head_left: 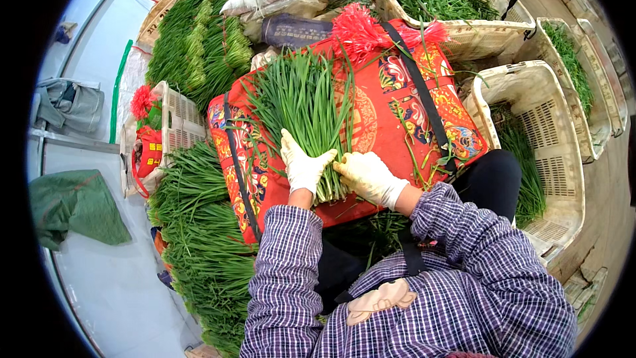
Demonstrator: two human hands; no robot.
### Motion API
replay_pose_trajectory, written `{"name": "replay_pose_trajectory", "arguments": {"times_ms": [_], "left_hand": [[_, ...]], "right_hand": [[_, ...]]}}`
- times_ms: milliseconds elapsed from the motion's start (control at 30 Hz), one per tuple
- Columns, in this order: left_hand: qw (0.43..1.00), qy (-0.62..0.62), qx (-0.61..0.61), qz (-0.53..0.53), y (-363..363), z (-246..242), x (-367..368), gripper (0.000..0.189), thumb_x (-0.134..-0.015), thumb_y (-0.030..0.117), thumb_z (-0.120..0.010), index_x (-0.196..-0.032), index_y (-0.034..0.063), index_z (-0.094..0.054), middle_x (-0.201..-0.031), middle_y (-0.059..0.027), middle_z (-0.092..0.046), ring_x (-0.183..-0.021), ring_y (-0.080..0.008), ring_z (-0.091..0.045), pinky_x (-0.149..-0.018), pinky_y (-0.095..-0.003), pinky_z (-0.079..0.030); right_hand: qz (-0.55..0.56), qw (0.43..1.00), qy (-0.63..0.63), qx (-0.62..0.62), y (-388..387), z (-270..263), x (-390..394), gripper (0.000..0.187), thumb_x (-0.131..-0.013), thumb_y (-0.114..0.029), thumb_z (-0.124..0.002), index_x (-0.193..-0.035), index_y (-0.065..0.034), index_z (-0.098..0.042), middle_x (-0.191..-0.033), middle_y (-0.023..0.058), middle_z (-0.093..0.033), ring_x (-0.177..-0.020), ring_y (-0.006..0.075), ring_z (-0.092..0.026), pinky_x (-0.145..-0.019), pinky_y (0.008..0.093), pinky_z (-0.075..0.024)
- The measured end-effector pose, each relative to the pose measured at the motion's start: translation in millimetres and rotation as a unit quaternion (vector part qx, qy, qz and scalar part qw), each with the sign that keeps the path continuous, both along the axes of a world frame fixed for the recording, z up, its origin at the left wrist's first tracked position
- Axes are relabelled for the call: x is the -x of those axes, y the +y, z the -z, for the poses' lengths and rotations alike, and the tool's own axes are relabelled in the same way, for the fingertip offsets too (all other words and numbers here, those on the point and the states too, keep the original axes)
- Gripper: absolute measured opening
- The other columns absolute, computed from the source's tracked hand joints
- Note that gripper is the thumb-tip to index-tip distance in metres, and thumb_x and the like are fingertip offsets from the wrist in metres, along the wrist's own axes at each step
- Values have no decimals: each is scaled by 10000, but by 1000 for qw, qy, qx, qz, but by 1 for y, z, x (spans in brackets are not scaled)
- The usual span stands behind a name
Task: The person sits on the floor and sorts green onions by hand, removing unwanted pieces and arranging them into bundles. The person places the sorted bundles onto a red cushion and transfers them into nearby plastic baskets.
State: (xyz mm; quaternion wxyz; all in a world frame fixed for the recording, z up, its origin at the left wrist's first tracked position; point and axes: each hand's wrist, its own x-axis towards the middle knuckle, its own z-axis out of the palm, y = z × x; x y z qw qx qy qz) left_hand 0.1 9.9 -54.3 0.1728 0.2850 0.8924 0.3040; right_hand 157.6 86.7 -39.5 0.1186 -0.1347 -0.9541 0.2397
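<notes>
Before me lies a bunch of garlic chives on a red patterned fabric surface, its leaf tips pointing away and its pale stem ends towards me. My left hand, in a whitish glove, grips the bunch around its lower left side, thumb across the top. Beside the stem ends on the right is my gloved right hand, its fingers curled in at the bunch's edge. Whether a stem is pinched between those fingers cannot be made out. Loose leaf scraps lie on the red fabric to the right.
Stacked green bunches line my left, with more piled at the far left. A pale plastic crate holding greens stands at my right; another crate is beyond. A red plastic-string bundle and black strap cross the red surface.
</notes>
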Motion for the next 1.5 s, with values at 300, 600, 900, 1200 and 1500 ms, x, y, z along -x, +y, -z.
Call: {"name": "replay_pose_trajectory", "arguments": {"times_ms": [300,600,900,1200,1500], "left_hand": [[1000,-20,11,-11,-1,1,1,1349,-549,393,-888,-1506,83,10,-1551,-198,-125,-1437,-348,-108,-1157,-457,-168],[1000,-24,-2,0,-1,-7,2,1342,-546,366,-898,-1500,44,-12,-1546,-206,-135,-1438,-334,-110,-1166,-401,-163],[999,-34,-10,-8,0,-9,-2,1329,-559,345,-898,-1501,56,-6,-1546,-204,-133,-1436,-339,-109,-1169,-396,-156],[998,-26,61,-24,7,-42,-4,1306,-579,499,-855,-1503,63,-41,-1557,-189,-118,-1445,-342,-81,-1141,-540,-136],[953,-223,-104,-176,-127,-5,42,530,-918,289,-592,-1313,-43,-473,-1193,-143,-583,-996,-187,-581,-859,-302,-468]], "right_hand": [[-181,914,-106,346,-22,-31,-57,126,-787,-208,-620,-800,-84,-641,-766,131,-645,-783,325,-648,-710,423,-523],[-59,998,-16,28,14,-8,12,127,-791,-177,-618,-852,-68,-642,-843,137,-622,-803,310,-637,-671,421,-525],[-264,694,12,670,16,-108,-96,110,-885,-96,-616,-797,-29,-619,-852,59,-645,-757,165,-595,-702,306,-483],[52,906,-248,339,37,-42,-73,454,-865,-412,-597,-1099,-27,-647,-1014,173,-677,-930,254,-654,-819,358,-505],[127,914,-109,369,12,26,-9,475,-923,-365,-494,-1207,11,-561,-1147,257,-604,-1095,372,-572,-937,399,-443]]}}
